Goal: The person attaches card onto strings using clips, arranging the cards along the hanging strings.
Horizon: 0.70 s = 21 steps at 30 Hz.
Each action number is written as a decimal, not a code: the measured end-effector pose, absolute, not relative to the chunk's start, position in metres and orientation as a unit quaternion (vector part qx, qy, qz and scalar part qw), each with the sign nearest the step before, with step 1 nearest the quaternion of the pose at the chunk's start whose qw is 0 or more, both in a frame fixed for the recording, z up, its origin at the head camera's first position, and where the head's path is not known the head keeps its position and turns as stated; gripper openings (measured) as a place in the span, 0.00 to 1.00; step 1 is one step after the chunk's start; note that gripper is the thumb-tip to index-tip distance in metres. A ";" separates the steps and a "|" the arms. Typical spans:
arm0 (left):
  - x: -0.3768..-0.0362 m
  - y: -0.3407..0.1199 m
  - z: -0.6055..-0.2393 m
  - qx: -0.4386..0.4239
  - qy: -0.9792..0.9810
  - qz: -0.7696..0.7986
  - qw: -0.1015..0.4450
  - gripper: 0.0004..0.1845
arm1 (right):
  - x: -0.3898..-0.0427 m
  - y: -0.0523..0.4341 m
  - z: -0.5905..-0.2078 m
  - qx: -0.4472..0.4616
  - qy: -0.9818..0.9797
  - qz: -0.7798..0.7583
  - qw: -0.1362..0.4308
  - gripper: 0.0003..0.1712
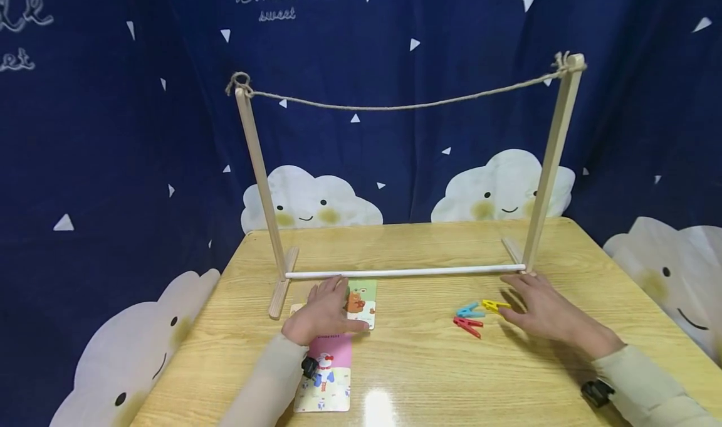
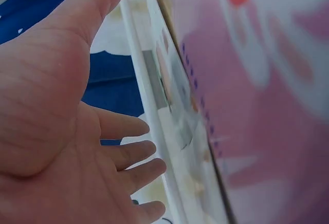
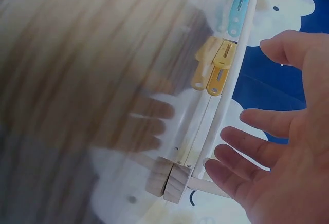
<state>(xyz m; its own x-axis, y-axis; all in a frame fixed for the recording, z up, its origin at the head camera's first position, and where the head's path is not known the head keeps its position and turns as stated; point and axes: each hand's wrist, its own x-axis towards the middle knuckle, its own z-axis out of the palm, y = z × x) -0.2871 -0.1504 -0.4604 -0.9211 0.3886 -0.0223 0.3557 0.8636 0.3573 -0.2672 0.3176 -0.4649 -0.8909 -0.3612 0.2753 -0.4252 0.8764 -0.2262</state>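
Observation:
My left hand [image 1: 323, 308] hovers low over several picture cards with its fingers spread. Under it lie a green-and-white card with a bear [image 1: 363, 292] and a pink-and-cream card with a white character [image 1: 333, 389]; the hand and sleeve cover parts of both. In the left wrist view the palm [image 2: 67, 131] holds nothing. On the right, my right hand [image 1: 544, 308] is beside a yellow clothespin [image 1: 496, 305], fingers loosely extended. The right wrist view shows a gap between those fingers and the yellow clothespin [image 3: 222, 67]. A light blue clothespin [image 1: 470, 310] and a red clothespin [image 1: 468, 326] lie to its left.
Behind the hands stands a wooden frame with two posts [image 1: 262, 182], a sagging rope [image 1: 383, 108] tied between their tops and a white rod [image 1: 406, 271] low across. All rests on a wood-grain table [image 1: 417, 358]. A dark blue cloud-print curtain [image 1: 395, 157] surrounds it.

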 end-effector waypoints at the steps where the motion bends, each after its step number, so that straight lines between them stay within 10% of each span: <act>1: -0.287 -0.149 -0.461 0.191 0.964 0.176 0.050 0.66 | -0.267 0.317 -0.465 0.204 -0.962 0.142 0.111 0.41; 21: -0.298 -0.142 -0.465 0.156 0.969 0.184 0.057 0.62 | -0.274 0.320 -0.473 0.228 -0.957 0.136 0.115 0.36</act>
